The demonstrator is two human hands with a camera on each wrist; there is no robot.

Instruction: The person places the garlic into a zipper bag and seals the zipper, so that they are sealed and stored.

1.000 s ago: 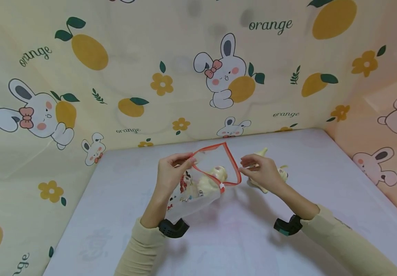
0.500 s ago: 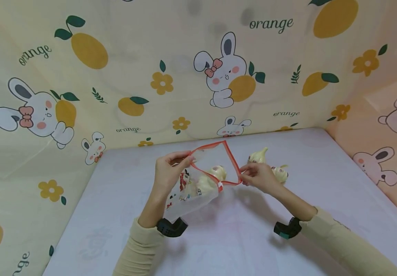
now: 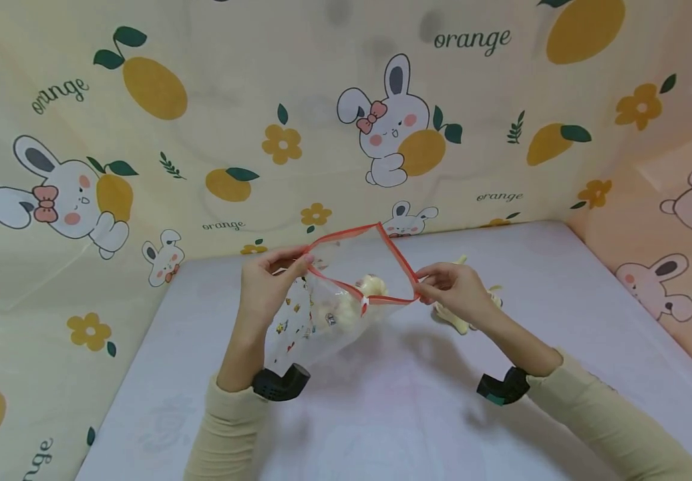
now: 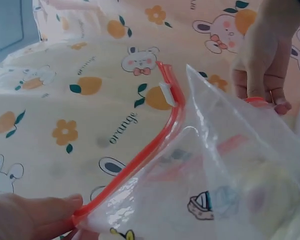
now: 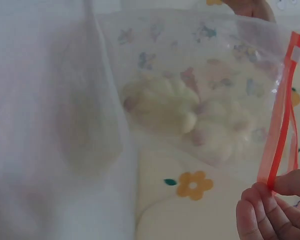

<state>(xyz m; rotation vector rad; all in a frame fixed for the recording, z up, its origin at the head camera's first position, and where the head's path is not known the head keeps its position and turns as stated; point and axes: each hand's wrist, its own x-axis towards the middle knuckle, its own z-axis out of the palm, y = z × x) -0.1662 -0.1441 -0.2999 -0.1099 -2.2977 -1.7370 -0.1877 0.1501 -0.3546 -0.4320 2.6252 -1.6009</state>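
Observation:
A clear zip bag (image 3: 298, 337) with a red zip edge and small cartoon prints hangs between both hands, its mouth spread wide. My left hand (image 3: 268, 287) pinches the left corner of the red edge between thumb and fingers. At the opposite corner, my right hand (image 3: 457, 292) grips the edge the same way. The white slider (image 4: 167, 94) sits along the near side of the zip. Pale garlic bulbs (image 5: 162, 102) lie inside the bag, blurred by the plastic. More garlic bulbs (image 3: 454, 319) rest on the table behind my right hand, partly hidden by it.
The white-covered table (image 3: 382, 421) meets a cream backdrop (image 3: 298, 80) printed with rabbits and oranges along its far edge. A similar printed sheet (image 3: 682, 214) rises at the right. Black wrist cameras (image 3: 281, 383) sit below each hand.
My right hand has taken hold of the bag's right corner. My left hand has moved left and slightly up, spreading the mouth wider and raising the bag.

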